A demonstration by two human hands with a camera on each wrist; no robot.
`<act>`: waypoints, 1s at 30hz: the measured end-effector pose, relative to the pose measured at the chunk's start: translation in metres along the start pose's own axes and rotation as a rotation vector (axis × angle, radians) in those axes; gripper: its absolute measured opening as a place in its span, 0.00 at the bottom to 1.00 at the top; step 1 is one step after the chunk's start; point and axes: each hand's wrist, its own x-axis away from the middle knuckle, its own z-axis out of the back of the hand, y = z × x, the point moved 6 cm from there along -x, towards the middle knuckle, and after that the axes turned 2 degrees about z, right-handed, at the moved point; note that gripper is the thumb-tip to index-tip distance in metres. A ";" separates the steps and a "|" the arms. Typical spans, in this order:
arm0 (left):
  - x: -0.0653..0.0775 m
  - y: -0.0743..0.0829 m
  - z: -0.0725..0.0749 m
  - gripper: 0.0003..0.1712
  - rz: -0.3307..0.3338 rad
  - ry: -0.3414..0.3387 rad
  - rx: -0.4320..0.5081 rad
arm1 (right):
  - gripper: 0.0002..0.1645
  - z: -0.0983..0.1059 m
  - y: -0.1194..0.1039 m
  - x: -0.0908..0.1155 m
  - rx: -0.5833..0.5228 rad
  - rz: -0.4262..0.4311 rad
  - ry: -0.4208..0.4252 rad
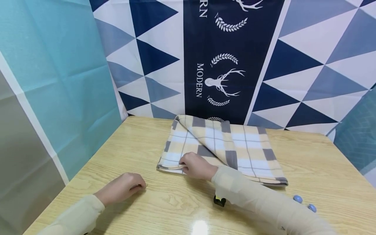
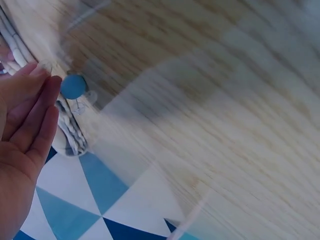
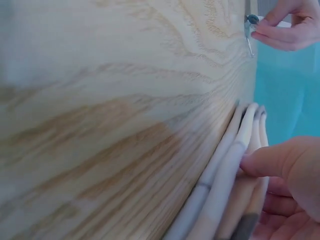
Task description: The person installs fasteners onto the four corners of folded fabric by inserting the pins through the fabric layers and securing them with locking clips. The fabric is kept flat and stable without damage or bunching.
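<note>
A plaid fleece blanket [image 1: 252, 147] in cream, white and grey lies folded in layers at the table's far side, its upper layer turned over diagonally. My right hand [image 1: 198, 165] pinches its near edge left of the middle; the right wrist view shows the thumb [image 3: 265, 161] on the stacked folds. Low over the table to the left, my left hand [image 1: 126, 187] pinches a small fastener [image 2: 73, 87] with a round blue head and clear plastic parts. The fingers hide part of it. In the head view the fastener is mostly hidden by the hand.
Two small blue-headed pieces [image 1: 298, 198] lie right of my right forearm. A small black object with a yellow patch [image 1: 219, 200] shows under that forearm. Printed cloth [image 1: 161, 65] hangs behind the wooden table [image 1: 164, 205], and a turquoise sheet [image 1: 85, 98] hangs at the left.
</note>
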 end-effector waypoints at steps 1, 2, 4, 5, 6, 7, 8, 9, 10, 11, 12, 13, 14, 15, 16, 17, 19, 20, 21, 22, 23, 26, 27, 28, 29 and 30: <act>-0.001 0.001 0.001 0.10 -0.002 0.018 -0.008 | 0.14 0.000 -0.001 -0.002 0.004 -0.005 0.003; -0.003 0.002 0.002 0.10 -0.005 0.035 -0.011 | 0.14 0.000 -0.001 -0.004 0.007 -0.007 0.008; -0.007 0.005 0.004 0.09 -0.023 0.074 -0.014 | 0.11 0.000 -0.002 -0.008 0.003 -0.010 0.018; -0.010 0.007 0.005 0.09 -0.033 0.092 -0.009 | 0.11 0.000 -0.002 -0.010 -0.004 -0.010 0.027; -0.012 0.008 0.006 0.08 -0.043 0.109 -0.005 | 0.10 0.000 -0.001 -0.012 -0.019 -0.011 0.034; -0.015 0.010 0.007 0.08 -0.052 0.124 0.001 | 0.10 0.001 0.000 -0.014 -0.036 -0.011 0.044; -0.017 0.011 0.008 0.08 -0.060 0.136 0.008 | 0.10 0.002 0.001 -0.015 -0.051 -0.015 0.058; -0.019 0.012 0.008 0.08 -0.067 0.147 0.012 | 0.11 0.003 0.003 -0.016 -0.077 -0.023 0.067; -0.021 0.013 0.009 0.09 -0.070 0.155 0.016 | 0.11 0.005 0.005 -0.017 -0.100 -0.030 0.079; -0.023 0.014 0.010 0.09 -0.071 0.161 0.018 | 0.12 0.006 0.008 -0.018 -0.118 -0.044 0.089; -0.024 0.015 0.010 0.09 -0.069 0.164 0.019 | 0.13 0.007 0.010 -0.018 -0.141 -0.064 0.097; -0.026 0.015 0.011 0.09 -0.064 0.168 0.021 | 0.14 0.008 0.013 -0.019 -0.154 -0.084 0.107; -0.028 0.016 0.012 0.09 -0.052 0.171 0.027 | 0.15 0.009 0.016 -0.019 -0.166 -0.109 0.111; -0.031 0.015 0.013 0.09 -0.038 0.171 0.034 | 0.17 0.010 0.019 -0.020 -0.175 -0.135 0.111; -0.034 0.015 0.014 0.09 -0.025 0.173 0.037 | 0.19 0.010 0.022 -0.021 -0.181 -0.155 0.116; -0.037 0.015 0.015 0.09 -0.010 0.177 0.046 | 0.20 0.011 0.025 -0.021 -0.191 -0.179 0.116; -0.045 0.014 0.019 0.08 0.017 0.191 0.063 | 0.23 0.012 0.029 -0.023 -0.213 -0.208 0.117; -0.049 0.013 0.021 0.08 0.030 0.202 0.075 | 0.23 0.013 0.030 -0.024 -0.224 -0.219 0.120; -0.053 0.012 0.023 0.07 0.036 0.215 0.085 | 0.24 0.014 0.032 -0.024 -0.232 -0.228 0.123; -0.056 0.011 0.025 0.07 0.045 0.227 0.096 | 0.24 0.015 0.033 -0.025 -0.243 -0.232 0.126; -0.059 0.010 0.026 0.07 0.054 0.238 0.109 | 0.24 0.016 0.034 -0.025 -0.254 -0.243 0.125; -0.067 0.006 0.028 0.06 0.075 0.262 0.136 | 0.24 0.018 0.037 -0.025 -0.284 -0.266 0.116; -0.070 0.005 0.028 0.07 0.081 0.267 0.141 | 0.23 0.018 0.038 -0.025 -0.300 -0.278 0.110; -0.073 0.003 0.028 0.06 0.091 0.270 0.147 | 0.22 0.019 0.040 -0.025 -0.319 -0.295 0.106; -0.076 0.002 0.028 0.06 0.097 0.275 0.154 | 0.22 0.020 0.043 -0.025 -0.334 -0.317 0.109; -0.079 0.001 0.028 0.06 0.103 0.280 0.163 | 0.21 0.021 0.045 -0.025 -0.350 -0.336 0.116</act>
